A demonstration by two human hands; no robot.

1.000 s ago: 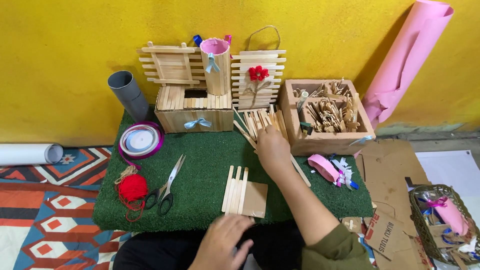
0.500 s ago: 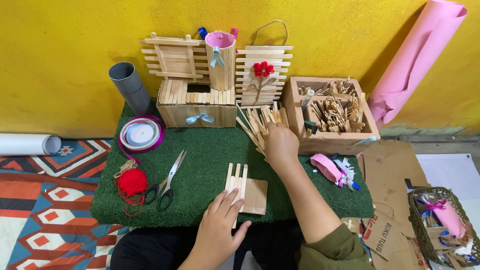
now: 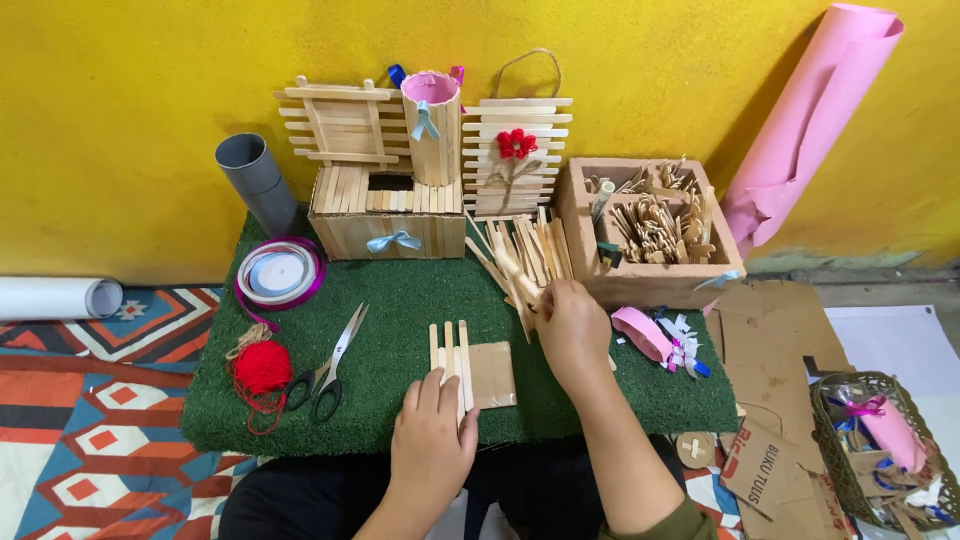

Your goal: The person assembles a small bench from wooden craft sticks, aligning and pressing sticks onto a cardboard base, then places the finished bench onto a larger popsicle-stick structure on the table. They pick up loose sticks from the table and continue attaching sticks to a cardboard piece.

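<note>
Wooden craft sticks (image 3: 452, 352), 3 counted, lie side by side on a brown card square (image 3: 491, 374), long axes running away from the person toward the wall, near centre of green turf mat (image 3: 400, 290). L hand (image 3: 430, 440): flat, fingers spread loosely, fingertips resting on sticks' near ends and card, gripping nothing. R hand (image 3: 572, 325): fingers curled, pinching one stick from loose stick pile (image 3: 525, 255), which fans out w/ mixed directions; count unclear. Outward: 1 pair scissors (image 3: 328, 365) and 1 red yarn ball (image 3: 262, 367) at left, 1 ribbon spool (image 3: 278, 272), 1 grey tube (image 3: 255, 182), 1 stick-built box (image 3: 385, 208), 1 cardboard box (image 3: 650, 235) of stick pieces at right.
</note>
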